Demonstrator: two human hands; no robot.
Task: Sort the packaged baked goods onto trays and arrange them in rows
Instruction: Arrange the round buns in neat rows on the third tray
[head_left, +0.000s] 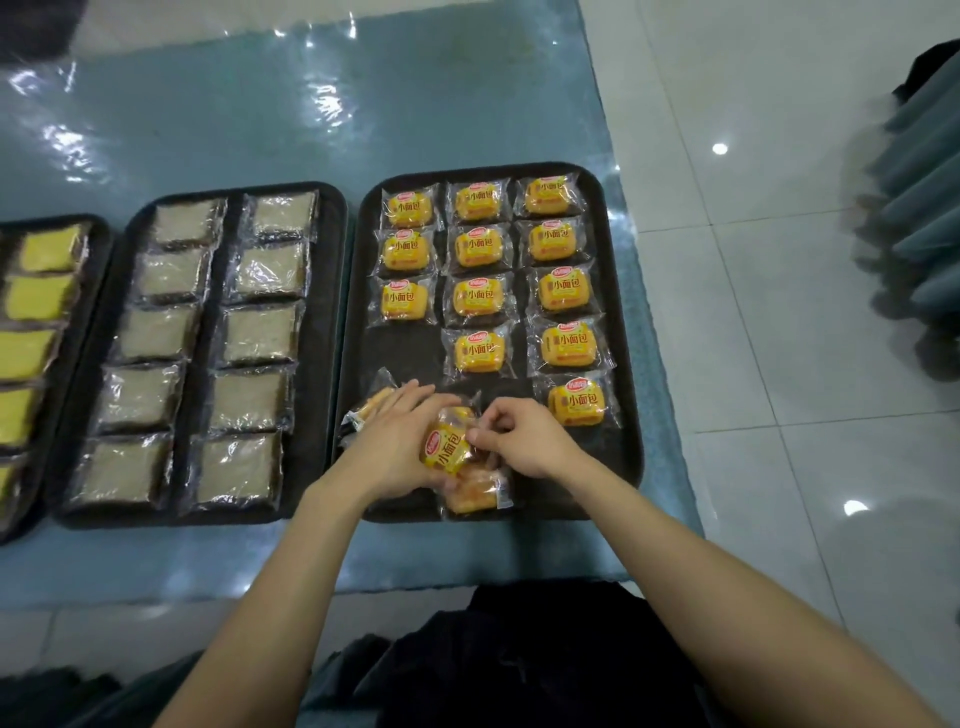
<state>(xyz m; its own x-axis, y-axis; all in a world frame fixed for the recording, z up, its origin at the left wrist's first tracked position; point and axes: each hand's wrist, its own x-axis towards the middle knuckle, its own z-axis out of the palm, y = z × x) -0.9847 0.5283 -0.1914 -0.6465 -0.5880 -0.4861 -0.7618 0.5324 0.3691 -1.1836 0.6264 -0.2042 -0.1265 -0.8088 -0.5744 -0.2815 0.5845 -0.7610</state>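
Nearly sorted: right tray short of 3 packets

All 3 trays sit side by side on the blue desk (260, 104).
- Middle tray (332, 208): 10 pale packets (260, 335) in 2 columns of 5. It looks finished.
- Far-left tray (101, 228): partly out of view, with 1 column of yellow slices (39, 296) showing.
- Right tray (623, 441): 12 orange bun packets (478, 296) lie flat in columns of 3, 4 and 5. Gaps remain in the left and middle columns.
- Near edge of the right tray: the left hand (389, 447) curls round the held packet (444, 449), and the right hand (519, 441) pinches its wrapper edge.
- 2 loose packets (478, 491) lie by the hands.

Judged: about 3 placements left, then straightening.
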